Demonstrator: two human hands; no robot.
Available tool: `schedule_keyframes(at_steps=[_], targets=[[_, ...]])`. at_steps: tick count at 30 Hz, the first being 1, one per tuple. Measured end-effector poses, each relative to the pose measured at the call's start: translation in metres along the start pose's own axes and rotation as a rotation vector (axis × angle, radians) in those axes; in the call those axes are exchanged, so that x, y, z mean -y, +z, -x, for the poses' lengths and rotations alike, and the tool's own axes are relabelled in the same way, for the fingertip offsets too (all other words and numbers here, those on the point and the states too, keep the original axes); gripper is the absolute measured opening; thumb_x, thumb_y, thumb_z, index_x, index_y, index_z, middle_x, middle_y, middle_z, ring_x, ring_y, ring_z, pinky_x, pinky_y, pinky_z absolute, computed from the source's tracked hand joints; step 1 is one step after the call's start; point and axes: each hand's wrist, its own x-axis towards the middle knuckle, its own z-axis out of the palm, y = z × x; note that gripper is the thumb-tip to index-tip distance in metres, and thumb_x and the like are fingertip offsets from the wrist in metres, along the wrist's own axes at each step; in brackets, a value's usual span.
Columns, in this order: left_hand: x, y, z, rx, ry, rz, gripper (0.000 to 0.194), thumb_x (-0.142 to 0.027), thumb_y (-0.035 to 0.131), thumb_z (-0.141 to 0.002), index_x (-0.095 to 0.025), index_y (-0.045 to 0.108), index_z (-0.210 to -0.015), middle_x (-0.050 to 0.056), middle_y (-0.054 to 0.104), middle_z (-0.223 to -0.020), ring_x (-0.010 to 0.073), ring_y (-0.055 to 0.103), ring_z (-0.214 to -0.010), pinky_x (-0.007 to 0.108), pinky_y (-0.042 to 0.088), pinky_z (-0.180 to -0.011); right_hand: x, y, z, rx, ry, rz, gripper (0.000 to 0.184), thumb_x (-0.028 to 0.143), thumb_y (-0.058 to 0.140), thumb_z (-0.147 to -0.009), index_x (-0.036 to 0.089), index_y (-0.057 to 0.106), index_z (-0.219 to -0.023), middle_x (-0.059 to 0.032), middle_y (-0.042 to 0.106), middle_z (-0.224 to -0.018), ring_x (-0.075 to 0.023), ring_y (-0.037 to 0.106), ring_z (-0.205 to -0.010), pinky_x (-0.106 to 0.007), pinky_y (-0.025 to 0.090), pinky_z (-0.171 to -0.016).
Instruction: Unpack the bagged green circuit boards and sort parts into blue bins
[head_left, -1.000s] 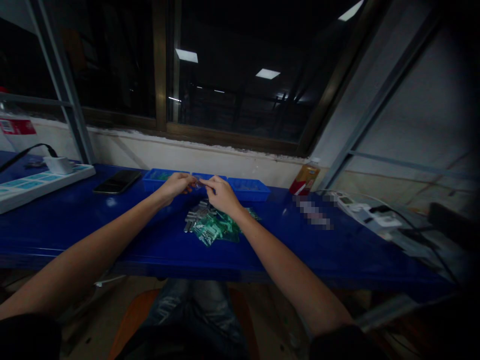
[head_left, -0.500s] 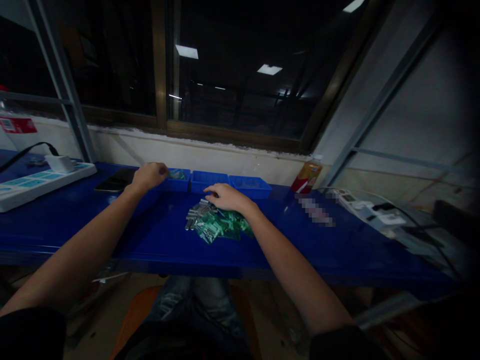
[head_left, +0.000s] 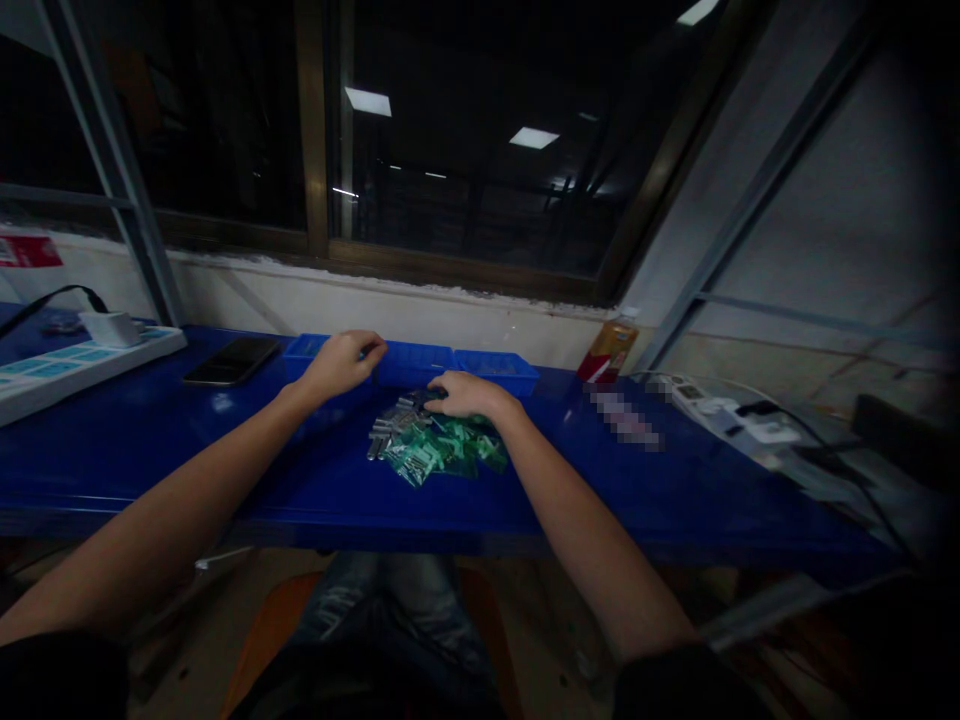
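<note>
My left hand (head_left: 347, 362) hovers at the left and middle blue bins, its fingertips pinched together; anything between them is too small to make out. Part of the left blue bin (head_left: 304, 346) is behind that hand. My right hand (head_left: 469, 394) reaches over the far side of a loose pile, thumb and fingers apart, fingertips close to the silvery metal pieces (head_left: 381, 436). Small green plastic bags (head_left: 442, 450) with pieces inside make up the rest of the pile. A middle blue bin (head_left: 415, 362) and a right blue bin (head_left: 496, 372) stand behind it.
On the blue table, a phone (head_left: 231, 361) and a white power strip (head_left: 90, 362) lie at left. A bottle with amber contents (head_left: 609, 348) stands at right, near another strip with plugs and cables (head_left: 739, 425). A window wall rises behind the bins.
My left hand has moved right, from the left bin toward the middle one, uncovering the left bin's left part. My right hand has shifted slightly right over the pile.
</note>
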Motion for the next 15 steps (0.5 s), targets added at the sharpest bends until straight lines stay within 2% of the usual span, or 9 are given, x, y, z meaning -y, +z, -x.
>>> schedule_keyframes(at_steps=[4, 6, 8, 10, 12, 14, 15], targets=[[-0.034, 0.018, 0.008, 0.328, 0.219, 0.138, 0.026, -0.03, 0.042, -0.083, -0.018, 0.065, -0.089, 0.005, 0.067, -0.081, 0.0163, 0.059, -0.072, 0.026, 0.041, -0.067, 0.006, 0.002, 0.001, 0.058, -0.033, 0.029, 0.03, 0.034, 0.06, -0.07, 0.019, 0.067, -0.095, -0.0083, 0.068, -0.092, -0.0215, 0.062, -0.083, -0.027, 0.044, -0.067], [-0.043, 0.023, 0.011, 0.403, 0.269, 0.163, 0.024, -0.029, 0.044, -0.082, -0.019, 0.065, -0.088, 0.005, 0.066, -0.081, 0.0161, 0.059, -0.071, 0.026, 0.04, -0.066, 0.009, 0.003, 0.001, 0.045, -0.039, 0.05, 0.028, 0.031, 0.06, -0.07, 0.019, 0.067, -0.093, -0.0088, 0.068, -0.093, -0.0213, 0.062, -0.084, -0.026, 0.043, -0.066], [-0.04, 0.02, 0.009, 0.331, 0.205, 0.15, 0.023, -0.03, 0.046, -0.08, -0.02, 0.065, -0.086, 0.005, 0.066, -0.08, 0.017, 0.058, -0.071, 0.028, 0.04, -0.066, 0.011, 0.003, 0.001, 0.022, -0.032, 0.073, 0.03, 0.032, 0.059, -0.071, 0.017, 0.066, -0.096, -0.0109, 0.066, -0.098, -0.0222, 0.061, -0.087, -0.027, 0.044, -0.069], [-0.024, 0.009, 0.003, 0.137, 0.036, 0.108, 0.022, -0.031, 0.048, -0.079, -0.02, 0.065, -0.085, 0.006, 0.065, -0.08, 0.0187, 0.058, -0.072, 0.03, 0.04, -0.068, 0.012, 0.004, 0.001, 0.002, -0.019, 0.092, 0.034, 0.036, 0.057, -0.073, 0.016, 0.065, -0.1, -0.0122, 0.064, -0.102, -0.0227, 0.06, -0.09, -0.028, 0.044, -0.072], [0.0, -0.005, -0.007, -0.085, -0.214, 0.04, 0.026, -0.038, 0.047, -0.08, -0.019, 0.065, -0.085, 0.008, 0.065, -0.082, 0.0211, 0.058, -0.076, 0.034, 0.041, -0.072, 0.012, 0.004, 0.001, -0.009, -0.009, 0.099, 0.037, 0.038, 0.056, -0.075, 0.017, 0.064, -0.104, -0.012, 0.063, -0.106, -0.0227, 0.06, -0.092, -0.029, 0.044, -0.075], [0.027, -0.016, -0.018, -0.125, -0.33, -0.004, 0.037, -0.047, 0.046, -0.079, -0.015, 0.064, -0.083, 0.011, 0.063, -0.075, 0.0256, 0.058, -0.076, 0.039, 0.04, -0.071, 0.012, 0.004, 0.002, -0.01, -0.003, 0.09, 0.038, 0.039, 0.056, -0.076, 0.017, 0.063, -0.105, -0.0118, 0.062, -0.107, -0.0227, 0.059, -0.094, -0.029, 0.044, -0.077], [0.039, -0.018, -0.025, -0.067, -0.388, -0.035, 0.038, -0.051, 0.053, -0.074, -0.015, 0.064, -0.076, 0.01, 0.062, -0.071, 0.0266, 0.057, -0.077, 0.04, 0.04, -0.072, 0.012, 0.005, 0.002, -0.008, -0.002, 0.081, 0.038, 0.039, 0.056, -0.076, 0.017, 0.063, -0.106, -0.012, 0.062, -0.107, -0.0229, 0.059, -0.094, -0.029, 0.044, -0.077]])
